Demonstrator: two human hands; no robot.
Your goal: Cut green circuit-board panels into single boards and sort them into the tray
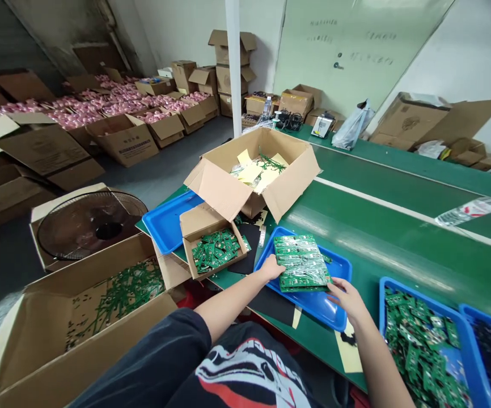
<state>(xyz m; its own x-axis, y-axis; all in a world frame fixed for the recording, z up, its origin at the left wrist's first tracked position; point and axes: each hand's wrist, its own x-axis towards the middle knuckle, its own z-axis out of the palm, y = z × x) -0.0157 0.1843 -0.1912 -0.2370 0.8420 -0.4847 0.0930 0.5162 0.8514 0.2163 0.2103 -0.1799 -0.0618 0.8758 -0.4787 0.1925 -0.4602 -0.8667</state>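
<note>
A stack of green circuit board panels (300, 262) lies in a blue tray (313, 303) on the green table. My left hand (271, 267) grips the stack's left edge, fingers curled on it. At the stack's near right corner, my right hand (347, 297) holds the edge too. A small open cardboard box (211, 249) with several loose green boards sits just left of the tray.
A big open carton (254, 170) with yellow sheets stands behind the tray. Another blue tray (166, 221) lies at the left, and a blue tray (428, 340) heaped with small boards at the right. A floor carton (92, 306) holds green strips beside a fan (92, 224).
</note>
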